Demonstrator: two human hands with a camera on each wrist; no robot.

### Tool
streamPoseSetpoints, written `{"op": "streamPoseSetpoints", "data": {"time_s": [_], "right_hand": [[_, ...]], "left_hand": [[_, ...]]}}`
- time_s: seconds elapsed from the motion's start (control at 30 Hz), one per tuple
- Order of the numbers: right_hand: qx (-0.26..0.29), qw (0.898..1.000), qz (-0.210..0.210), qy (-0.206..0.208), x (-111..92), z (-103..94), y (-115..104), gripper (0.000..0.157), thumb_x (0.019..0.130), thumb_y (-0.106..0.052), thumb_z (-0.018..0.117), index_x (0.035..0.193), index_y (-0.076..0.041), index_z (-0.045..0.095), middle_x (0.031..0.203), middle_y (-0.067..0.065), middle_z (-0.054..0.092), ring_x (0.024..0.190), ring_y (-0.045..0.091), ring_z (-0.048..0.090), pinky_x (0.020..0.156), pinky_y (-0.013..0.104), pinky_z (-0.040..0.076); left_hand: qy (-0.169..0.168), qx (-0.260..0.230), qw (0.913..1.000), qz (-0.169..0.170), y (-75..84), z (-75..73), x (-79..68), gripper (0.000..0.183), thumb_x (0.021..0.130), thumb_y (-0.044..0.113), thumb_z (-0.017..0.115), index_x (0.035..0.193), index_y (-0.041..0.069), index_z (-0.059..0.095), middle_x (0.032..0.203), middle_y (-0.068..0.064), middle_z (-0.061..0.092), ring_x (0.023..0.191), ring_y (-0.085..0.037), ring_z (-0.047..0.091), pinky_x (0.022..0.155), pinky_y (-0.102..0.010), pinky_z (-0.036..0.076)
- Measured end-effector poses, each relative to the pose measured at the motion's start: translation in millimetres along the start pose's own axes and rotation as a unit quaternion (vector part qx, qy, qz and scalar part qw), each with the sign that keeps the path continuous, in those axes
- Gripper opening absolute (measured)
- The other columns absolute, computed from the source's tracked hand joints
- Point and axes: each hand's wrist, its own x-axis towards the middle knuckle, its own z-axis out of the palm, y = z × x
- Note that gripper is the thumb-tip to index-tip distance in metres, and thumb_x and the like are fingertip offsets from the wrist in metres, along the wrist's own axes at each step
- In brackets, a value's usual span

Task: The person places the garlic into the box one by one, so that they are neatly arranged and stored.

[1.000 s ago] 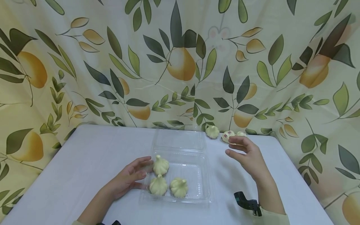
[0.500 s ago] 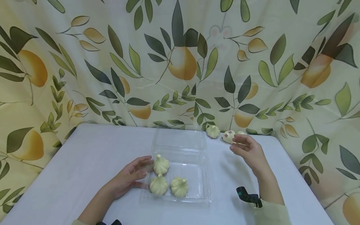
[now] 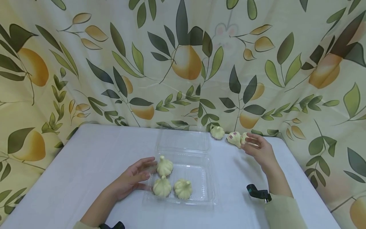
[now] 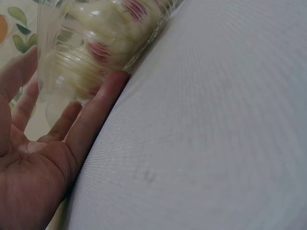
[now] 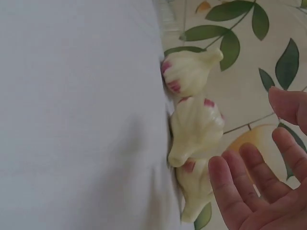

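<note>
A clear plastic clamshell box [image 3: 200,184] lies with its lid [image 3: 183,141] folded back away from me. Three pale garlic bulbs sit in it: one at the left rear [image 3: 165,166], one at the left front [image 3: 162,187], another at front middle [image 3: 183,189]. My left hand [image 3: 130,179] rests at the box's left wall, fingers spread along it; a fingertip meets the base in the left wrist view. My right hand [image 3: 260,152], fingers loosely bent and holding nothing, hovers by the outside bulbs, partly covering the rightmost garlic bulb [image 5: 194,184] in the head view.
Along the far table edge lie a garlic bulb [image 3: 217,133] just right of the lid and a purple-marked bulb [image 3: 233,139] beside the rightmost one. A white cloth covers the table [image 3: 94,165]. Behind it hangs a fruit-patterned curtain [image 3: 128,73].
My right hand has shifted right along the back row, from over the purple-marked bulb toward the rightmost one. My left hand stays at the box, and the bulbs keep their places.
</note>
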Motion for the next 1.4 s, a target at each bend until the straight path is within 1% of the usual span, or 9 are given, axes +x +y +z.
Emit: {"op": "streamPoseSetpoints", "data": {"time_s": [0.13,0.37,0.43,0.57,0.67,0.77,1.03,1.2,1.4], "right_hand": [[-0.005,1.0,0.004,0.01,7.9,-1.8,0.7,0.071,0.094,-0.031,0.069,0.152,-0.008,0.035,0.15,0.021,0.043,0.133,0.038,0.047,0.081,0.018,0.057],[-0.035,0.997,0.01,0.072,22.7,-6.5,6.3,0.062,0.095,-0.029,0.068,0.147,-0.008,0.042,0.147,0.018,0.047,0.126,0.03,0.053,0.075,0.012,0.052],[-0.043,0.995,0.02,0.086,28.0,-9.2,8.7,0.062,0.094,-0.029,0.068,0.147,-0.009,0.043,0.148,0.016,0.046,0.128,0.031,0.052,0.078,0.015,0.051],[-0.064,0.992,0.038,0.098,38.4,-14.2,13.1,0.064,0.093,-0.029,0.07,0.148,-0.01,0.043,0.15,0.017,0.045,0.134,0.036,0.049,0.089,0.031,0.053],[-0.072,0.992,0.043,0.092,43.2,-14.9,14.9,0.065,0.093,-0.026,0.07,0.149,-0.009,0.042,0.152,0.019,0.043,0.135,0.04,0.047,0.098,0.045,0.051],[-0.072,0.993,0.043,0.083,46.0,-13.5,16.8,0.066,0.092,-0.023,0.07,0.15,-0.008,0.041,0.153,0.022,0.041,0.135,0.043,0.045,0.102,0.052,0.048],[-0.077,0.995,0.044,0.044,50.4,-10.2,24.4,0.071,0.091,-0.018,0.07,0.153,-0.008,0.036,0.152,0.027,0.038,0.135,0.047,0.043,0.107,0.057,0.043],[-0.105,0.993,0.042,0.022,52.4,-8.3,26.3,0.077,0.093,-0.029,0.07,0.156,-0.007,0.031,0.152,0.031,0.036,0.136,0.05,0.04,0.108,0.059,0.04],[-0.164,0.986,0.032,0.016,54.6,-6.3,25.8,0.078,0.097,-0.047,0.06,0.155,-0.005,0.03,0.15,0.033,0.038,0.136,0.054,0.034,0.107,0.064,0.035]], "left_hand": [[0.004,0.0,1.0,-0.005,-0.3,0.1,0.2,0.062,0.101,0.009,0.055,0.156,0.015,0.029,0.163,-0.012,0.025,0.147,-0.037,0.029,0.09,-0.055,0.056],[0.005,0.002,1.0,-0.004,-0.9,1.5,-0.6,0.061,0.101,0.01,0.055,0.156,0.015,0.029,0.162,-0.012,0.025,0.147,-0.036,0.029,0.09,-0.053,0.056],[0.005,-0.001,1.0,-0.005,-0.5,1.3,-0.2,0.061,0.101,0.009,0.055,0.156,0.015,0.029,0.162,-0.012,0.025,0.148,-0.036,0.028,0.09,-0.054,0.056],[-0.005,-0.005,1.0,0.005,0.4,0.3,2.1,0.062,0.101,0.006,0.054,0.157,0.013,0.027,0.163,-0.014,0.023,0.148,-0.04,0.025,0.09,-0.057,0.055],[-0.01,-0.005,0.9998,0.013,0.9,-0.7,2.6,0.063,0.101,0.006,0.053,0.157,0.01,0.025,0.163,-0.017,0.021,0.148,-0.043,0.024,0.089,-0.058,0.055],[-0.009,-0.005,0.9999,0.013,1.3,-1.3,1.4,0.063,0.1,0.006,0.054,0.157,0.01,0.025,0.163,-0.017,0.021,0.148,-0.044,0.024,0.088,-0.058,0.055],[-0.006,-0.004,0.9999,0.01,0.5,-1.7,0.3,0.063,0.1,0.007,0.054,0.156,0.011,0.026,0.163,-0.017,0.022,0.148,-0.043,0.024,0.089,-0.057,0.055],[-0.005,-0.004,1.0,0.006,-1.5,-2.7,0.6,0.061,0.101,0.005,0.052,0.156,0.013,0.027,0.163,-0.014,0.023,0.148,-0.041,0.027,0.09,-0.057,0.055],[-0.008,-0.011,0.9999,0.008,-1.7,-3.2,2.1,0.06,0.102,0.006,0.051,0.156,0.017,0.028,0.162,-0.012,0.024,0.147,-0.038,0.029,0.091,-0.057,0.055]]}}
